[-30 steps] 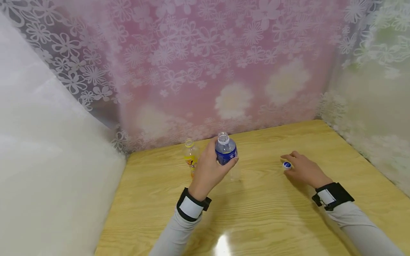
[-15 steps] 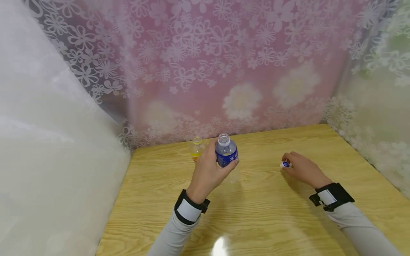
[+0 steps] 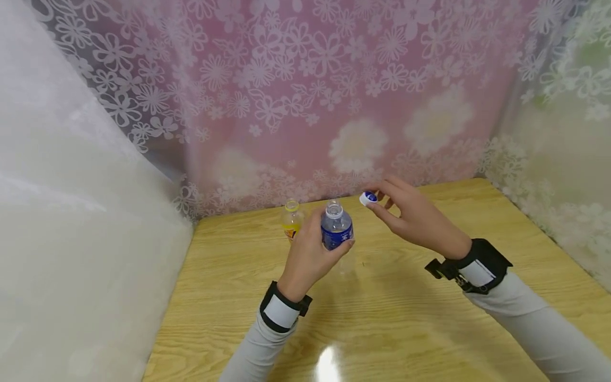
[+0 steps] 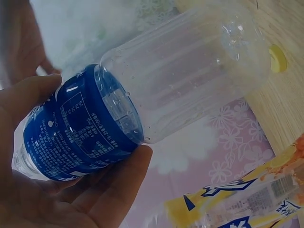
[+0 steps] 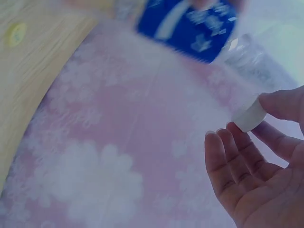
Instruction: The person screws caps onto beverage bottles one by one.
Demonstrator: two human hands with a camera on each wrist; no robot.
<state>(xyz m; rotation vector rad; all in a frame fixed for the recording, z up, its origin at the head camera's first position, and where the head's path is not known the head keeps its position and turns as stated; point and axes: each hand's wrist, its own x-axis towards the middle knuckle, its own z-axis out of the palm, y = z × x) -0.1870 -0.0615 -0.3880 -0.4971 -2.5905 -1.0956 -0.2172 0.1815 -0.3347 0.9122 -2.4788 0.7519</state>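
Observation:
My left hand [image 3: 310, 252] grips a clear plastic bottle [image 4: 185, 71] round its blue label [image 4: 80, 128], near the top. The bottle stands roughly upright with its mouth [image 3: 333, 207] uncovered. To its right, raised off the table, my right hand [image 3: 406, 215] pinches a white bottle cap [image 3: 368, 198] with a blue top between thumb and index finger. The cap is apart from the bottle's mouth; in the right wrist view its white side [image 5: 249, 116] shows. Behind my left hand stands a second clear bottle [image 3: 291, 218] with a yellow-orange label, also uncapped and partly hidden.
A yellow cap [image 4: 278, 59] lies on the wooden table [image 3: 229, 297]; my left hand and the bottle seem to hide it from the head view. A pink flowered curtain [image 3: 296, 132] hangs along the back edge. Pale sheets border the left and right sides.
My right hand has taken the white-and-blue cap off the table, lifted it and brought it left, close to the bottle's mouth. My left hand keeps its hold on the bottle, nearly still.

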